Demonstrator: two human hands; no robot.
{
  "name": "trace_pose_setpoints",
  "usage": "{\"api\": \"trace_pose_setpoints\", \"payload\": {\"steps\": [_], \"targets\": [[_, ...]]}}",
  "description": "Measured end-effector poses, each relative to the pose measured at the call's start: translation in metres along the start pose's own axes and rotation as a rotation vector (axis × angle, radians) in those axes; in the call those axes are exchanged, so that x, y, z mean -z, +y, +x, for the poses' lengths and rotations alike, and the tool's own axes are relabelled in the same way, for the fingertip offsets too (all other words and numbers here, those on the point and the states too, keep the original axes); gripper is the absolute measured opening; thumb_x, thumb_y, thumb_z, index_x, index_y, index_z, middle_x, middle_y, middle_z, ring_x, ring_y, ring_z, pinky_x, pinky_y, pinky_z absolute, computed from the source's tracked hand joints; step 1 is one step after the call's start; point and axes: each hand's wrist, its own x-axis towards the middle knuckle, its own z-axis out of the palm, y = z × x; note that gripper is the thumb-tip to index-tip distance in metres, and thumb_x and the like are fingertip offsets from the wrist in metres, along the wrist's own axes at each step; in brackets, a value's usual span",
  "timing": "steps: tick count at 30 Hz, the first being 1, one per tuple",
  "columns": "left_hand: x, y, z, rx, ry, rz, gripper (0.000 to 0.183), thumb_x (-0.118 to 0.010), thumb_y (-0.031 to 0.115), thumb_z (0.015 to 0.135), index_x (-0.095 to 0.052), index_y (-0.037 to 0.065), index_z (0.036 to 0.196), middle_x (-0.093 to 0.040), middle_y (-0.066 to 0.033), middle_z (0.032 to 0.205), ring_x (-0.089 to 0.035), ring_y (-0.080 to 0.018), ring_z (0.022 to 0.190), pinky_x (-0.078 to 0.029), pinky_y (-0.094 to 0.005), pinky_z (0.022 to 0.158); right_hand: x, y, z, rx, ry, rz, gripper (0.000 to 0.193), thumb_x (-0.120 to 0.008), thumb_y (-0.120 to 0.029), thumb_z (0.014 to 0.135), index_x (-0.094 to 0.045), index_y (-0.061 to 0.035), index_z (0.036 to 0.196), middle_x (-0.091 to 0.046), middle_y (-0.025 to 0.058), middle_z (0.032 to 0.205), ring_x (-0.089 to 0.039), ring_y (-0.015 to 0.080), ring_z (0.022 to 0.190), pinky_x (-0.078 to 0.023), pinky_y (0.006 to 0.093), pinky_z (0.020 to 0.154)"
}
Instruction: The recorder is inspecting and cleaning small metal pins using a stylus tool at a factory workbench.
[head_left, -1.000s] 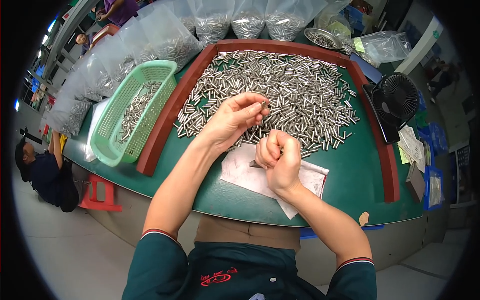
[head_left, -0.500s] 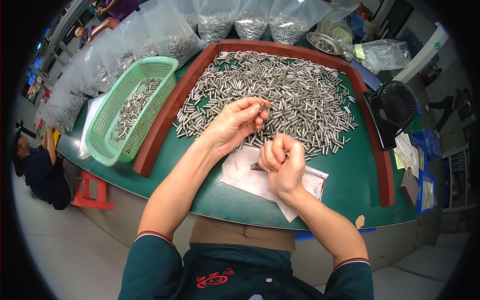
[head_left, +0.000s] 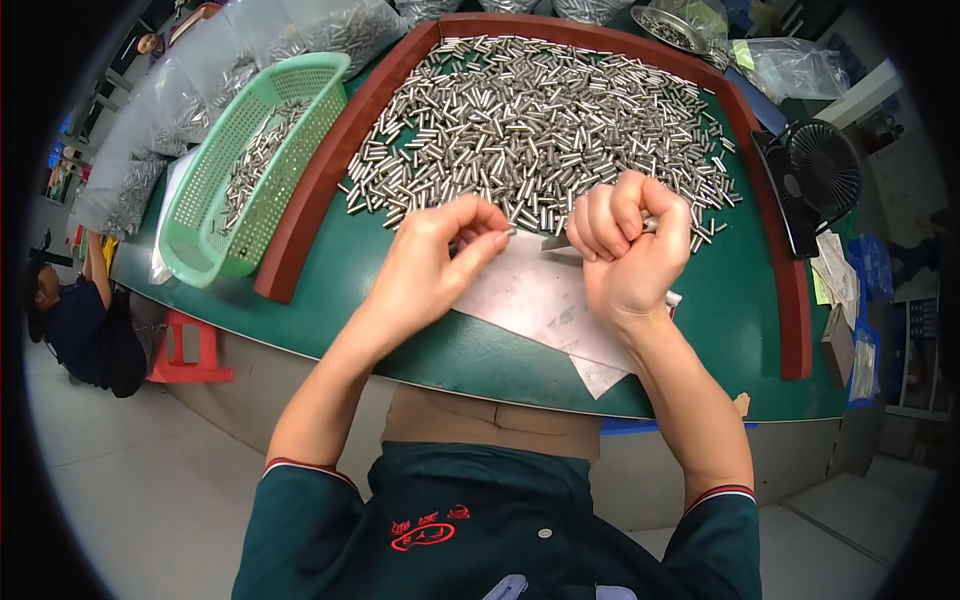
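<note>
A broad layer of small silver metal pins (head_left: 560, 110) covers the green table (head_left: 420, 345). My left hand (head_left: 430, 260) is at the near edge of the pins, thumb and forefinger pinched on a single metal pin (head_left: 512, 231), of which only the end shows. To its right, my right hand (head_left: 635, 245) is closed in a fist round a tool with a grey, tapered, blade-like end (head_left: 556, 243) that points left toward the pinched pin. Its grip is mostly hidden by the fingers. Beneath both hands lies a smudged white sheet (head_left: 545, 300).
A dark red frame (head_left: 320, 200) borders the pins. Left of it stands a green perforated basket (head_left: 195, 235) with more pins. Bags of pins (head_left: 215, 95) line the back. At right are a black fan (head_left: 815, 180) and a metal dish (head_left: 665, 28). Another person (head_left: 85, 320) sits at far left.
The view has shifted, so the table sits higher. My left hand has come down off the pins toward the sheet, and its pin is now close to the tool's blade end.
</note>
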Motion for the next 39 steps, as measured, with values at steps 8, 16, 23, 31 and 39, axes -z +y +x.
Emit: {"api": "trace_pose_setpoints", "payload": {"steps": [8,16,23,31,39], "targets": [[-0.018,-0.009,-0.012,-0.256,0.047,0.357,0.009,-0.063,0.0,0.068,-0.056,0.0,0.074,-0.052,-0.0083,0.07,-0.051,-0.0218,0.062,-0.041,-0.0305,0.055,0.001,0.016,-0.008,-0.074,-0.021,0.011,0.032,-0.029,-0.021,0.082,-0.026,-0.0107,0.052,-0.024,-0.0007,0.042,-0.018,0.008,0.039,-0.017,0.0234,0.037],[-0.022,-0.009,-0.009,-0.212,0.11,0.316,0.007,-0.063,0.002,0.066,-0.058,0.0,0.07,-0.05,-0.0102,0.067,-0.051,-0.0275,0.066,-0.041,-0.0357,0.059,0.002,0.017,-0.006,-0.108,0.008,0.036,0.028,-0.028,-0.019,0.079,-0.026,-0.011,0.052,-0.024,-0.0008,0.042,-0.017,0.0076,0.039,-0.016,0.0236,0.037],[-0.024,-0.009,-0.01,-0.174,0.11,0.297,0.006,-0.063,0.001,0.066,-0.059,0.0,0.07,-0.052,-0.0102,0.067,-0.052,-0.0274,0.066,-0.041,-0.0355,0.059,0.002,0.018,-0.006,-0.104,0.003,0.04,0.028,-0.028,-0.019,0.079,-0.026,-0.011,0.052,-0.024,-0.0009,0.042,-0.017,0.0075,0.039,-0.016,0.0235,0.037],[-0.023,-0.008,-0.009,-0.159,0.111,0.288,0.006,-0.063,0.001,0.066,-0.059,0.0,0.071,-0.052,-0.0105,0.067,-0.053,-0.0275,0.065,-0.041,-0.0358,0.059,0.0,0.016,-0.005,-0.095,0.007,0.03,0.027,-0.028,-0.018,0.078,-0.025,-0.0112,0.052,-0.024,-0.0008,0.042,-0.017,0.0076,0.039,-0.016,0.0236,0.037],[-0.024,-0.011,-0.007,-0.216,0.109,0.349,0.007,-0.064,-0.001,0.066,-0.058,-0.002,0.07,-0.054,-0.0082,0.067,-0.054,-0.0204,0.059,-0.042,-0.0291,0.052,0.003,0.022,-0.004,-0.088,-0.051,-0.027,0.033,-0.03,-0.024,0.082,-0.026,-0.0123,0.051,-0.023,-0.0019,0.04,-0.016,0.0093,0.039,-0.017,0.0252,0.039]]}}
